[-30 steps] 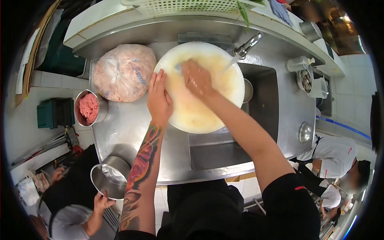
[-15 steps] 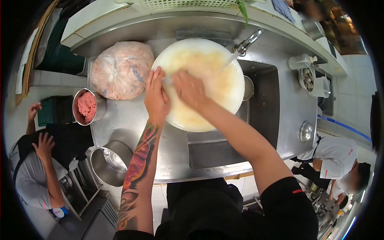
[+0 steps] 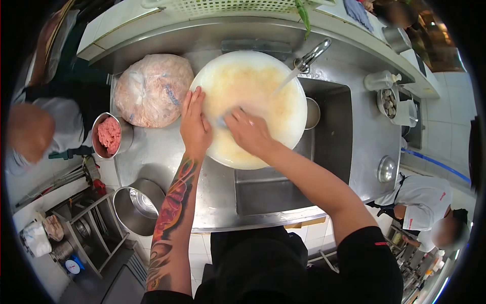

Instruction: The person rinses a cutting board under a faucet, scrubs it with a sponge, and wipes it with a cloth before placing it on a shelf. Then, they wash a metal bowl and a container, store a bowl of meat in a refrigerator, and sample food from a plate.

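A large round white board (image 3: 283, 109), stained yellowish-brown, lies across the steel counter and the sink's edge. Water from the tap (image 3: 310, 58) runs onto it. My left hand (image 3: 195, 124) rests on the board's left rim, fingers stretched out and holding nothing. On the middle of the board, my right hand (image 3: 250, 133) is closed, blurred by motion. A small bluish-grey thing (image 3: 221, 122) shows at its fingertips, too smeared to name. Just left of the board sits a tied clear bag of pale pink meat (image 3: 152, 93).
A steel pot of minced meat (image 3: 109, 136) stands at the counter's left edge, an empty steel pot (image 3: 136, 207) below it. Right are the sink basin (image 3: 331, 137), a metal bowl (image 3: 387, 168) and a plastic bottle (image 3: 379, 80). Co-workers stand left (image 3: 55, 121) and right (image 3: 425, 200).
My right hand has moved down and slightly right across the board with the bluish-grey thing. My left hand stays at the rim. The co-worker on the left has moved up beside the counter.
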Available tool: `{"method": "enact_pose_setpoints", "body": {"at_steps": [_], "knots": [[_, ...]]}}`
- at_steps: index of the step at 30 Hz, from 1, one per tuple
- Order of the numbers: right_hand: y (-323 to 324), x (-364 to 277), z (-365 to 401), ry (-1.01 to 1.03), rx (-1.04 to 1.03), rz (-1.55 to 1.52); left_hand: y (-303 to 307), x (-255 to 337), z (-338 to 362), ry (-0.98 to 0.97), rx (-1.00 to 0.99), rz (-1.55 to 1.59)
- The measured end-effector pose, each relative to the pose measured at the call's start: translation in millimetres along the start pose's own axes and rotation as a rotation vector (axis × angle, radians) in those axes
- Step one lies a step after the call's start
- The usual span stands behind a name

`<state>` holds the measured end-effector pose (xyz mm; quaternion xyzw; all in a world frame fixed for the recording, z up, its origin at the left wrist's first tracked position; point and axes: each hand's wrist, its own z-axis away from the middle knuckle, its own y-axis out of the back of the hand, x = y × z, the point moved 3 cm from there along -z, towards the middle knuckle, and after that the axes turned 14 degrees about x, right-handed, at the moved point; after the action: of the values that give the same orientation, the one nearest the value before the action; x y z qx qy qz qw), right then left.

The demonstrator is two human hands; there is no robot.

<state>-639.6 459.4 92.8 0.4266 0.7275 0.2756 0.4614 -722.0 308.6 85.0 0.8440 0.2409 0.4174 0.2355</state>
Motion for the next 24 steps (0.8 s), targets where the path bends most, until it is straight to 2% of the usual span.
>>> {"method": "enact_pose_setpoints", "body": {"at_steps": [2,4,5,6,8,10,11,12,13,16,18,20,23,24], "knots": [[32.9,20.4,19.0,0.051,0.002,-0.073,0.6,-0.2,0.0,0.041,-0.023,-0.003],[49.6,60.1,16.7,0.097,-0.020,0.066,0.0,-0.8,0.3,0.034,-0.015,0.000],[52.4,75.2,-3.6,0.056,0.035,0.176,0.3,-1.2,0.7,0.021,-0.006,0.003],[45.3,81.5,-31.9,-0.072,-0.114,0.306,0.7,-1.8,1.5,0.021,-0.010,-0.003],[9.5,85.7,-63.2,0.017,0.269,0.060,-0.7,-1.9,1.7,0.021,-0.018,-0.002],[-30.0,55.5,-79.0,-0.119,0.242,0.173,-2.9,-6.5,2.8,0.013,-0.004,0.011],[-52.1,38.3,-65.8,-0.069,0.304,0.125,-3.3,-7.3,4.0,0.003,0.009,0.031],[-55.0,10.5,-49.5,-0.078,0.100,0.089,-1.5,-4.4,4.2,0.003,0.007,0.035],[-46.5,-19.3,-32.8,-0.063,-0.036,0.107,2.1,0.0,3.4,-0.003,0.015,0.048],[5.1,-41.0,36.2,-0.021,0.034,-0.026,-0.3,-8.5,5.9,-0.015,0.033,0.054],[41.2,-16.2,73.2,-0.008,-0.052,0.031,-1.8,-11.6,5.9,-0.021,0.038,0.047],[70.9,34.0,80.6,-0.013,-0.145,0.216,-0.8,-9.3,5.5,0.012,0.013,0.059],[81.0,112.0,24.4,-0.058,0.082,0.365,-3.9,-15.9,6.7,-0.018,0.028,0.073],[75.6,123.9,-6.7,-0.136,0.116,0.378,-3.4,-15.5,6.7,-0.024,0.024,0.071]]}}
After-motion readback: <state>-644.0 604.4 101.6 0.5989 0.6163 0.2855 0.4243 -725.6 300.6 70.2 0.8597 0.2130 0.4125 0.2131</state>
